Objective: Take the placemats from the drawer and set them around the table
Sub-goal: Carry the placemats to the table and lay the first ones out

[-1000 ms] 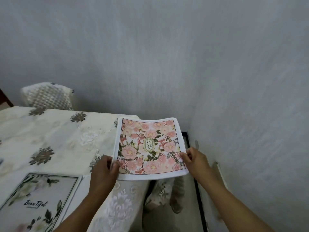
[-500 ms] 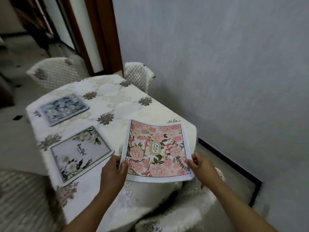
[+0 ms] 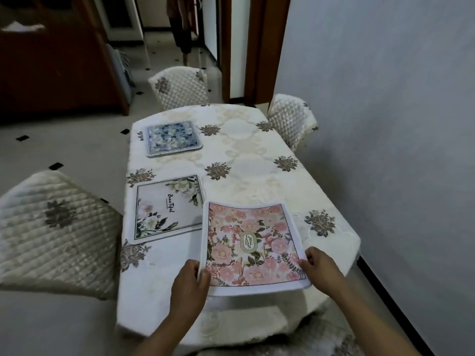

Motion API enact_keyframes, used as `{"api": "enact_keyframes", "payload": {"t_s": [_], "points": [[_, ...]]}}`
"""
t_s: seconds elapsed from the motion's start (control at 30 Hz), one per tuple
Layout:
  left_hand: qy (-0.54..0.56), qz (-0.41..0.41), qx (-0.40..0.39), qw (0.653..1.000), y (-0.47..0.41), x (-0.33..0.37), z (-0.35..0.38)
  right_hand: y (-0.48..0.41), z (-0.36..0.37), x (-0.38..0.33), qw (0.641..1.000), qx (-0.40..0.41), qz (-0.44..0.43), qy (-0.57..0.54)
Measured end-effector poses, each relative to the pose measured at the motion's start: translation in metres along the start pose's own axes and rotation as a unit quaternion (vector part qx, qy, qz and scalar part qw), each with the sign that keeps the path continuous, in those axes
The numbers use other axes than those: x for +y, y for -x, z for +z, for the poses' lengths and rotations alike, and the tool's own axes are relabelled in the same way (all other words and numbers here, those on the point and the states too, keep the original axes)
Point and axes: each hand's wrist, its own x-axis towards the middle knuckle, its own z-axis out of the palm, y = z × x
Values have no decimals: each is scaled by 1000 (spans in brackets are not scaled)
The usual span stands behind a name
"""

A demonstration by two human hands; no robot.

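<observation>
A pink floral placemat (image 3: pixel 250 246) with a "Garden" label hangs just above the near end of the table (image 3: pixel 246 160), slightly curled. My left hand (image 3: pixel 190 286) grips its near left corner, and my right hand (image 3: pixel 321 269) pinches its near right corner. A white placemat (image 3: pixel 167 209) printed with pale flowers and "Beautiful" lies flat on the table's left side, its right edge tucked under the pink one. Farther back on the left lies a blue floral placemat (image 3: pixel 172 138).
The table wears a cream cloth with brown flower motifs. Quilted chairs stand at the left (image 3: pixel 55 232), at the far end (image 3: pixel 180 88) and at the far right (image 3: pixel 291 119). A grey wall (image 3: pixel 398 124) runs close along the right. A doorway opens behind.
The view has swung left from the wall corner along the table, so the whole table and the blue placemat now show. Both hands keep hold of the pink placemat, now over the table's near end.
</observation>
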Motion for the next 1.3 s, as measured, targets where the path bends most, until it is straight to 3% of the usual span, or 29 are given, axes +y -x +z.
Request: {"api": "enact_keyframes", "payload": {"t_s": [0.33,0.53,0.63,0.77,0.83,0.93,1.07,1.17,1.3], "points": [[-102,-93,-65,988,22,-34,95,-57,45,83,996,-79,19,21],[-139,-200,-20,970,46,-23,130,-73,58,120,990,-136,-5,25],[-180,-220,3,959,46,-19,137,-75,55,125,992,-75,-56,85],[-265,-137,45,953,42,-17,160,-74,67,114,963,19,-210,170],[-268,-53,36,961,34,-9,181,-69,91,94,943,-7,-290,166],[-282,67,-7,957,24,-2,215,-59,133,70,917,-78,-345,183],[-269,73,-42,960,26,-17,223,-61,144,81,897,-93,-374,216],[-268,88,-53,958,33,-31,208,-74,124,103,912,-71,-347,207],[-243,107,-88,960,36,-41,191,-84,106,110,926,-102,-303,204]]}}
